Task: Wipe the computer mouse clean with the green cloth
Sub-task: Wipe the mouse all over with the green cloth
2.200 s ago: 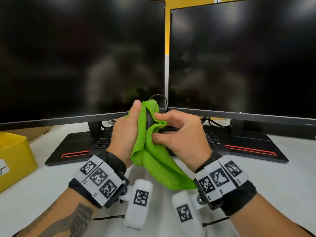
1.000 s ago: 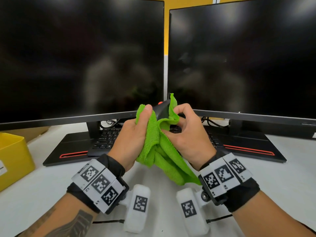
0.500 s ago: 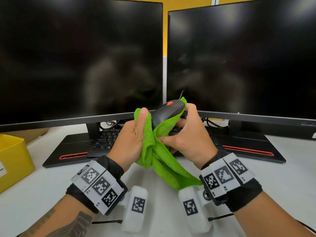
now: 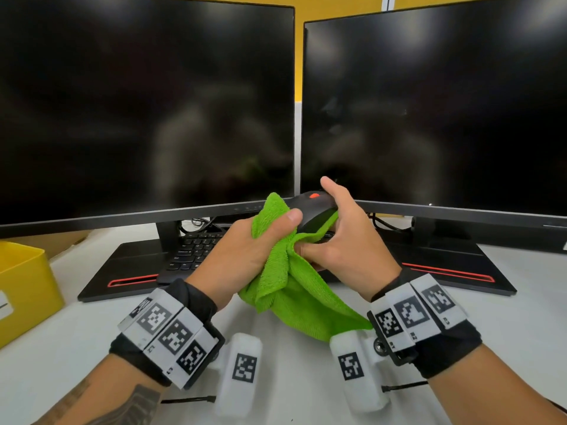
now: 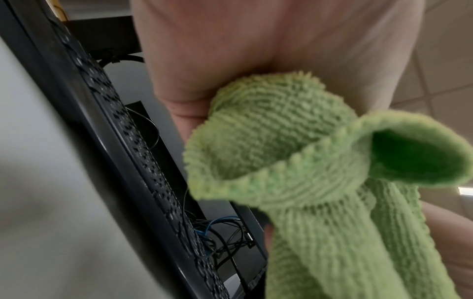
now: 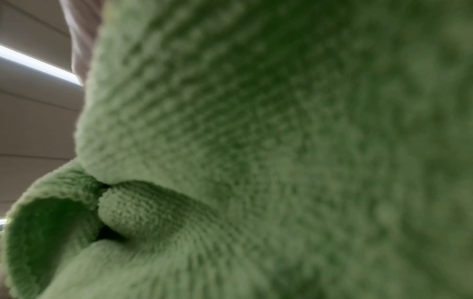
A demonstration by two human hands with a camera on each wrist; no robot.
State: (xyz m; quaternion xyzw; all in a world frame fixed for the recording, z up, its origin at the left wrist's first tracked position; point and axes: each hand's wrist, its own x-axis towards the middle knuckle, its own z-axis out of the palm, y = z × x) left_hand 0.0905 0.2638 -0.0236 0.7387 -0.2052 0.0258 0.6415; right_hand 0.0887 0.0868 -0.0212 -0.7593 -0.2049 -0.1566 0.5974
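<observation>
A black computer mouse with a red wheel is held up in front of the monitors, its top facing me. My right hand grips it from the right, index finger raised over its nose, thumb underneath against the cloth. The green cloth wraps the mouse's near end and hangs down over the desk. My left hand grips the bunched cloth, thumb pressing it against the mouse's rear. In the left wrist view my palm closes on the cloth. The right wrist view is filled by the cloth.
Two dark monitors stand side by side at the back. A black keyboard lies on the left monitor's base behind my hands. A yellow bin sits at the left edge of the white desk.
The mouse has turned from edge-on inside the cloth to top-up and uncovered. My right hand shifted to its right side; the left thumb with the cloth moved to its rear.
</observation>
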